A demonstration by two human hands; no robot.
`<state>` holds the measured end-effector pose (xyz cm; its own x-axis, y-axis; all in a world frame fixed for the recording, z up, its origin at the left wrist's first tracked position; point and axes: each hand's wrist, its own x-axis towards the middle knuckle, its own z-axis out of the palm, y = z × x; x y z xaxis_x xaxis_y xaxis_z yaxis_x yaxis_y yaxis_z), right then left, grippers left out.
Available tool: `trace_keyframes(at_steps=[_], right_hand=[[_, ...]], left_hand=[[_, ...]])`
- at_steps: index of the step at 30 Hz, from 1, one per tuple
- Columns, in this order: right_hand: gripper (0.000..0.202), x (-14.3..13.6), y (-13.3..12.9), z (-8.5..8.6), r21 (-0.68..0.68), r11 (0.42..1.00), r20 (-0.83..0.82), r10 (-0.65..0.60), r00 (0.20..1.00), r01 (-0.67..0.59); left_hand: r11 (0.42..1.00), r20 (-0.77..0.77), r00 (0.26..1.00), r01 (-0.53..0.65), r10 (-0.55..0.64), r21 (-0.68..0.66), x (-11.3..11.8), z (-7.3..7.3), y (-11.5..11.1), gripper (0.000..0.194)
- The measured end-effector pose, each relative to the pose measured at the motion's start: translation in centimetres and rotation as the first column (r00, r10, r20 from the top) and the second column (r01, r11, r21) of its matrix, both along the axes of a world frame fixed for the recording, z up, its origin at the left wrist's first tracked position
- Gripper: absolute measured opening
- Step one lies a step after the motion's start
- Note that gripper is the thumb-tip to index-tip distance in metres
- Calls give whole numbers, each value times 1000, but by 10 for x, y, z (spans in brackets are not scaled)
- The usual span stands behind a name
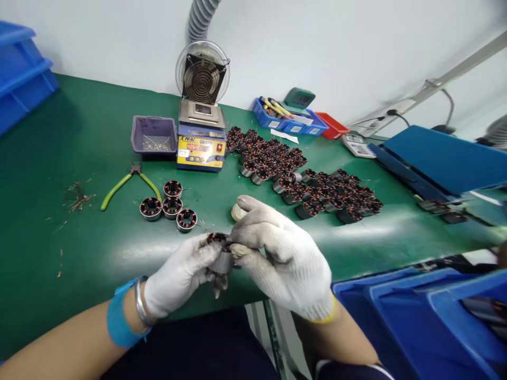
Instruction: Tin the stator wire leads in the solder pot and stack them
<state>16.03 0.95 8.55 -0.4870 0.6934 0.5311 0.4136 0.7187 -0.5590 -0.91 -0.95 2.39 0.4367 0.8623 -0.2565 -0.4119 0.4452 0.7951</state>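
Left hand (178,272): gloved fingers curled shut round the wound metal ring (224,261). Right hand (283,253): thumb and fingertips nearly closed at ring's upper edge; wire between them can't be made out. Risk: hard tug bends fine leads; slick glove lets ring slip.

Bright, cool light falls from above — it leaves pale, milky glare across the glossy green tabletop (119,253). The right edge smears with blur, the wide view bends toward its borders, and the gray ring-shaped part with dark windings (222,260) looks soft.
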Motion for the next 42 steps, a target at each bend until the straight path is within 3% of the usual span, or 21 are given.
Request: trace_keyframes(at_steps=[2, 4, 6, 7, 8, 10, 12, 14, 16, 19, 22, 24, 26, 28, 31, 33, 37, 38, 42], right_hand=[[14, 2, -5, -14, -10, 999, -221, -52, 974, 51], [14, 5, -11, -28, -35, 989, -504, -139, 852, 140], [14, 8, -15, -42, -48, 973, -618, -208, 758, 227], [7, 9, -16, -49, -44, 964, -563, -240, 791, 261], [15, 10, -17, -56, -29, 958, -440, -268, 857, 284], [50, 8, -18, -69, 14, 958, -135, -283, 950, 288], [67, 6, -20, -78, 31, 968, 6, -250, 968, 250], [61, 4, -22, -84, 40, 978, -17, -203, 979, 204], [59, 5, -25, -86, 31, 979, -39, -199, 979, 200], [61, 10, -29, -84, 40, 971, -28, -234, 972, 235], [61, 17, -32, -83, 63, 967, -16, -248, 969, 248], [60, 19, -34, -82, 52, 972, -11, -231, 973, 231], [61, 20, -35, -82, 31, 979, -18, -203, 979, 203], [64, 20, -37, -82, 18, 985, -22, -172, 985, 173], [65, 19, -38, -82, 6, 992, -2, -124, 992, 124], [64, 20, -39, -82, -8, 993, 6, -114, 993, 114], [56, 33, -39, -80, -78, 980, -22, -187, 982, 184], [56, 36, -40, -80, -92, 973, -26, -213, 977, 210], [57, 41, -42, -81, -86, 966, -3, -246, 969, 245]], left_hand=[[999, 31, 999, 8, -9, 36, 0, 1, 0, 50], [995, -15, 997, -75, 76, 65, 0, 1, 0, 50], [987, -75, 987, -132, 139, 90, 0, 0, 1, 56], [984, -94, 984, -138, 148, 109, 1, 0, 1, 61], [982, -106, 984, -130, 144, 135, 1, -1, 1, 64], [974, -112, 986, -96, 121, 204, 2, -2, -1, 66], [960, -120, 989, -48, 84, 275, 3, -3, -3, 63], [948, -148, 985, -32, 83, 315, 3, -6, -5, 65], [941, -222, 961, -83, 162, 328, 2, -7, -4, 61], [938, -453, 864, -61, 221, 341, -1, -4, 0, 20], [949, -547, 823, 37, 150, 315, -3, -1, 2, 27], [939, -473, 851, -67, 230, 336, -5, -1, 2, 23], [891, -375, 839, -250, 395, 378, -7, -3, 2, 18], [844, -348, 810, -299, 471, 446, -8, -5, 3, 14], [862, -510, 788, -52, 345, 503, -7, -4, 3, 15], [871, -574, 760, 20, 306, 490, -6, 0, 3, 19], [871, -517, 729, -228, 448, 434, -14, 11, 6, 15], [882, -526, 728, -237, 440, 408, -16, 12, 7, 15], [950, -595, 798, 100, 101, 296, -11, 4, 9, 21]])
